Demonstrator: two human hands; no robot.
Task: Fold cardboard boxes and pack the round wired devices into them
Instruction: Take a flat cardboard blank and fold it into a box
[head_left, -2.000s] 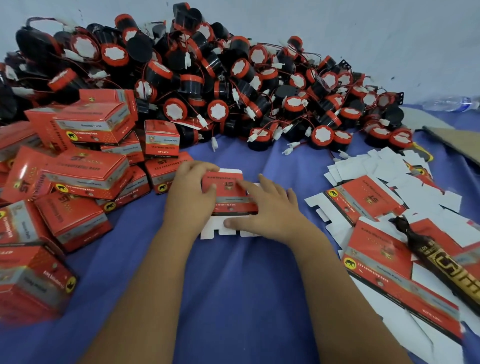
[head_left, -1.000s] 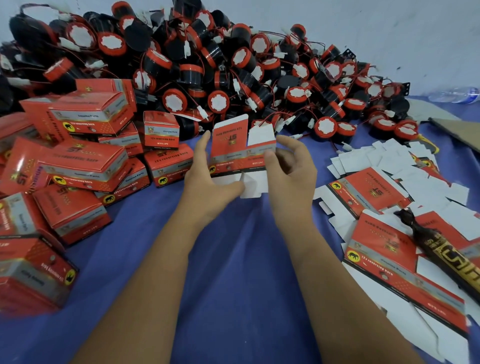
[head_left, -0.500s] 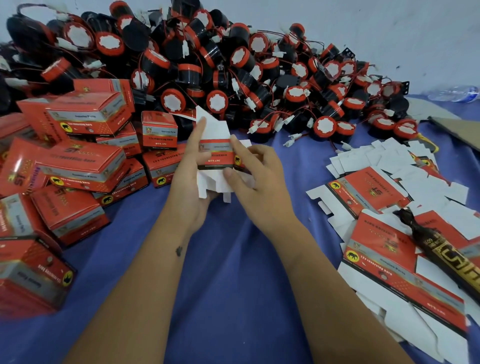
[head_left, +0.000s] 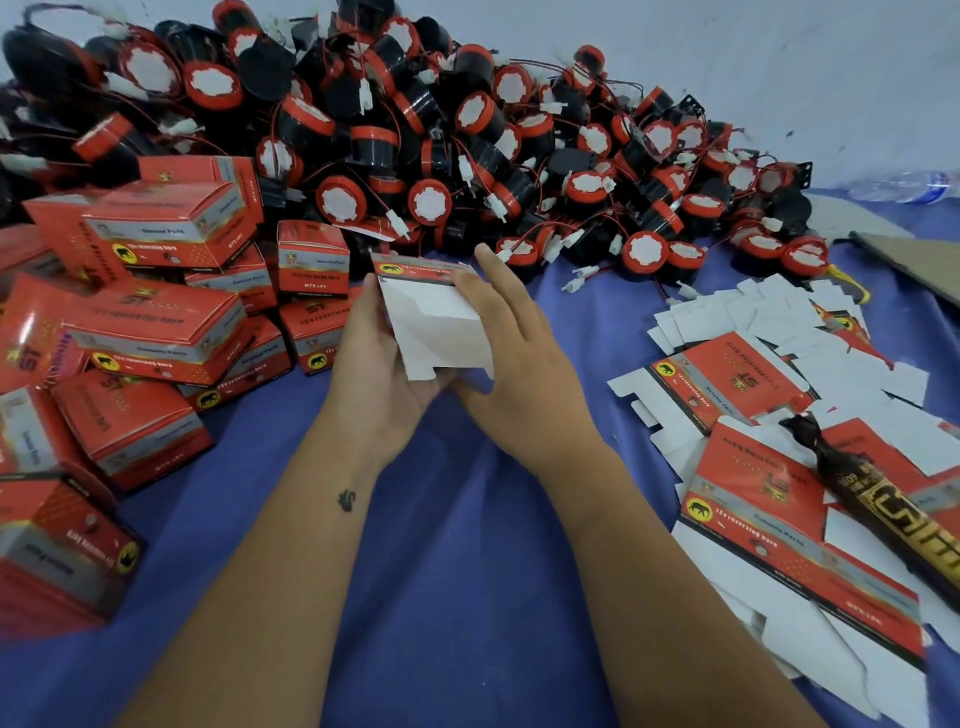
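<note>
I hold a half-formed red and white cardboard box (head_left: 434, 322) above the blue cloth, its white inner flaps facing me. My left hand (head_left: 374, 364) cups it from below and the left, thumb along its left edge. My right hand (head_left: 511, 353) lies against its right side with fingers nearly straight, pressing the flap. A big heap of round black and red wired devices (head_left: 415, 130) fills the back. Folded red boxes (head_left: 161, 322) are stacked at the left. Flat box blanks (head_left: 753, 374) lie at the right.
A dark tube with gold lettering (head_left: 883, 509) lies across the flat blanks at the right. A clear plastic bottle (head_left: 904, 187) and a brown cardboard sheet (head_left: 914, 260) sit at the far right. Blue cloth (head_left: 441, 571) covers the surface between my arms.
The flat blank was lifted off the cloth, opened and turned. Its white inside now faces me, and my right hand has moved from pinching it to pressing its right side.
</note>
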